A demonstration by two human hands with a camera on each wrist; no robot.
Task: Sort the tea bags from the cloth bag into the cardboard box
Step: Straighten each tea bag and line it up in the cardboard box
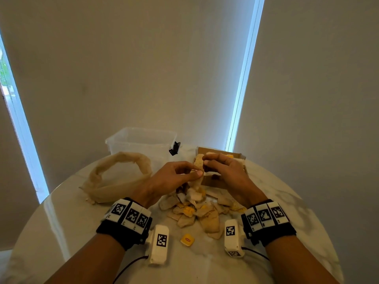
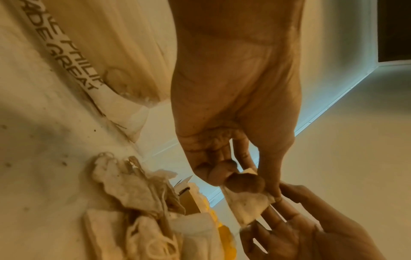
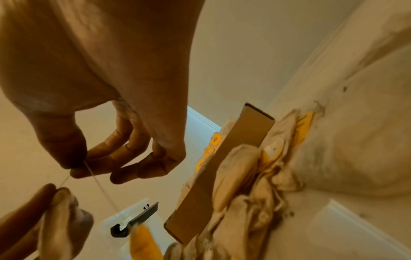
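Both hands are raised over a pile of tea bags (image 1: 196, 212) on the white table (image 1: 61, 222). My left hand (image 1: 195, 172) pinches one pale tea bag (image 1: 198, 163) between thumb and fingers; the left wrist view shows this tea bag (image 2: 246, 202) up close. My right hand (image 1: 205, 161) pinches the bag's thin string (image 3: 100, 186) between thumb and forefinger. Just behind the hands stands the cardboard box (image 1: 213, 181), with yellow-tagged tea bags inside. The beige cloth bag (image 1: 117, 177) lies slumped and open at the left.
A clear plastic tub (image 1: 141, 142) with a black clip (image 1: 174, 148) stands at the back, between the cloth bag and the box. One loose yellow tag (image 1: 187, 240) lies near the table's front. The round table's edge curves close on both sides.
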